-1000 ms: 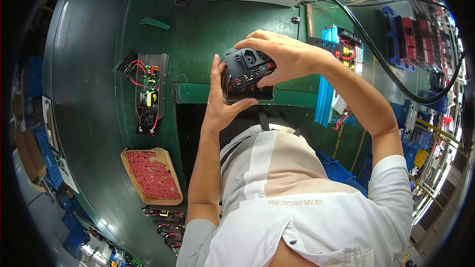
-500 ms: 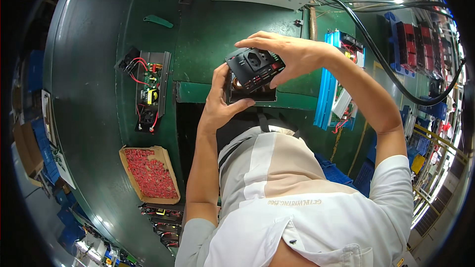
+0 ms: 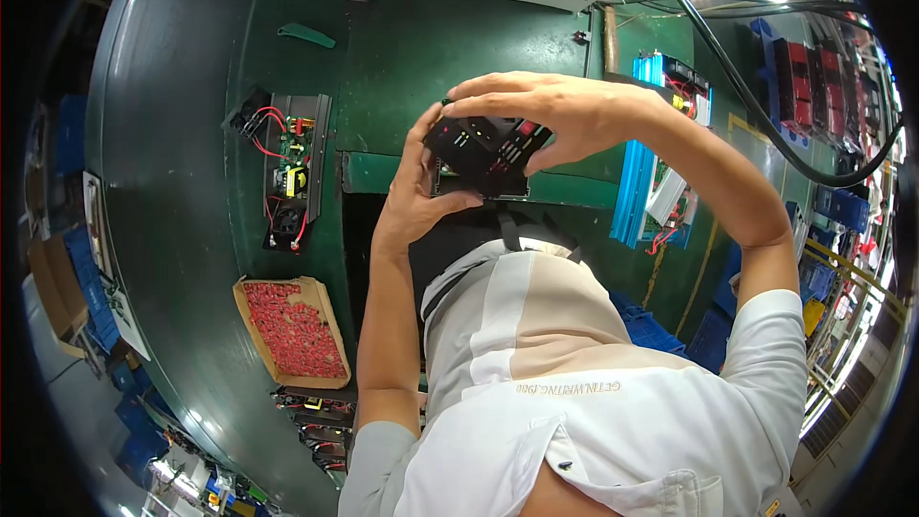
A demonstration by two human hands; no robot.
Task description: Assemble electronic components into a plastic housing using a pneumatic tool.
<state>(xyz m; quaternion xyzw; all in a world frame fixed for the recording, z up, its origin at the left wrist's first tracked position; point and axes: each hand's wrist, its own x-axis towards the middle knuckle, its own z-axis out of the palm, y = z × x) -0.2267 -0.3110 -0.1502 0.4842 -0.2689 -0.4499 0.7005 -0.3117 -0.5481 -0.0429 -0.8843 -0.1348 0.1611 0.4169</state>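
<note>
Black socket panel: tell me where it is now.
In the head view, just above centre, the black socket panel is in the grip of the right hand, with the left hand at its left.

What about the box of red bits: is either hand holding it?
No, the box lies on the table, and the left hand and right hand are at the black panel.

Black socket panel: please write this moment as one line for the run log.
right hand: holds black panel, tilted | left hand: on dark housing beneath | left side: open circuit unit, cardboard tray with red parts
</note>
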